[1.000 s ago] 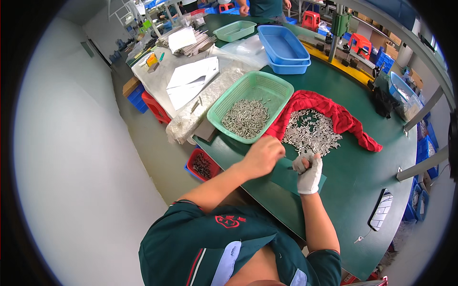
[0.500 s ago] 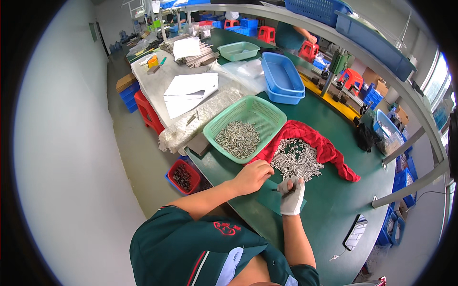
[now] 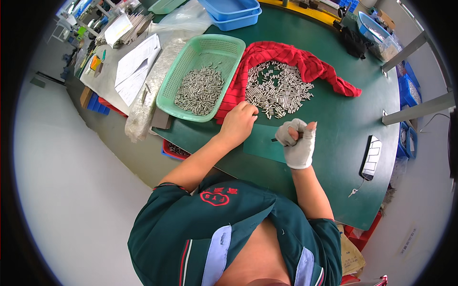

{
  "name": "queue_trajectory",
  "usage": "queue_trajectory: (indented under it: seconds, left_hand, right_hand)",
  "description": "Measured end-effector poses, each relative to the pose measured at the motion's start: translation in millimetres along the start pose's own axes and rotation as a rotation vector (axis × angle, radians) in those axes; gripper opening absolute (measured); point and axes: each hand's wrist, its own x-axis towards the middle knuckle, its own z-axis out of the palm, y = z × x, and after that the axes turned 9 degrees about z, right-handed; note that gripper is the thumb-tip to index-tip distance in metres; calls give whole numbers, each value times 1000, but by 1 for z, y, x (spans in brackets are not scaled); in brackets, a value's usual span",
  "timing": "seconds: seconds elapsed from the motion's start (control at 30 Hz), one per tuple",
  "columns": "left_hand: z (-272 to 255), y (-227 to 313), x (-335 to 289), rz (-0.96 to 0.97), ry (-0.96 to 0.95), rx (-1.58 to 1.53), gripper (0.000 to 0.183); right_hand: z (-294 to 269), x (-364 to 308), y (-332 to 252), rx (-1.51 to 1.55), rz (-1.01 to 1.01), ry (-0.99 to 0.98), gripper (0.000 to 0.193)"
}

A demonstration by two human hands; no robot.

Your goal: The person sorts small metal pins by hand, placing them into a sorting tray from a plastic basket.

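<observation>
My bare left hand (image 3: 238, 125) rests by the near left edge of a pile of small silvery metal pins (image 3: 281, 90), its fingers curled together. What lies between its fingertips, if anything, is too small to make out. My right hand (image 3: 299, 145), in a whitish glove with bare fingertips showing, is closed around a thin dark tool; only its dark tip (image 3: 274, 140) sticks out toward the left. Between the two hands lies a flat green sheet (image 3: 265, 146) on the table. A red checked cloth (image 3: 291, 51) curves around the pile's left and far sides.
Left of the cloth stands a green perforated basket (image 3: 164, 97) partly filled with similar pins. Blue trays (image 3: 238, 20) are stacked behind. Papers (image 3: 136, 66) and plastic wrap lie farther left. A phone (image 3: 370, 157) with a key (image 3: 353, 192) is at right, near a metal shelf leg (image 3: 420, 108).
The view has tilted downward, so the table's things appear higher. My hands are farther apart, with the right hand away from the left. The dark tool stays in the right hand.
</observation>
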Motion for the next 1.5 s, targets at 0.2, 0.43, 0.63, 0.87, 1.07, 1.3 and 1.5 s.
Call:
queue_trajectory:
  seconds: [0.2, 0.43, 0.63, 0.87, 1.07, 1.3, 1.5]
  left_hand:
    - [7, -3, 28, 128, 44, 82, 11]
    - [13, -17, 38, 101, -61, 172, 11]
    - [1, -17, 31, -32, -60, -351, 8]
    - [-4, -8, 13, -233, -106, -1154, 10]
    - [-11, 6, 8, -214, -131, -1134, 10]
    - [-15, 5, 0, -214, -184, -967, 11]
    - [-24, 12, -2, 320, -289, 18, 20]
  right_hand:
    - [-6, -12, 14, -171, 18, 17, 64]
    - [-11, -6, 9, -113, 67, 49, 64]
    - [-14, -1, 9, -67, 98, 82, 63]
    - [-11, -5, 8, -79, 98, 74, 62]
    - [-9, -7, 9, -149, 67, 72, 62]
    - [-9, -9, 11, -163, 57, 64, 63]
    - [-7, -7, 15, -162, 41, 60, 64]
